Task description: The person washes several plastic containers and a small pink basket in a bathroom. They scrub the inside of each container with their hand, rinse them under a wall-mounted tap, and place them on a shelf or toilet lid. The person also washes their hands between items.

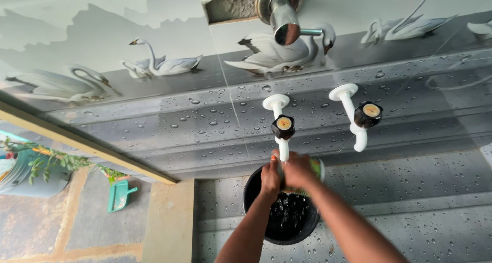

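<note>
Tiled wall [154,135] with swan pictures backs two white taps. Right hand [300,172] grasps a green-labelled container [319,169] beneath the left tap [282,127]; left hand [270,177] steadies it, grip unclear, above a black bucket [256,191]. Step judged: rinsing or filling. Next move calls for a steady hold under the spout.

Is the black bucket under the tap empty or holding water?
Holding water: the black bucket shows a dark, glinting surface inside, below both hands.
</note>
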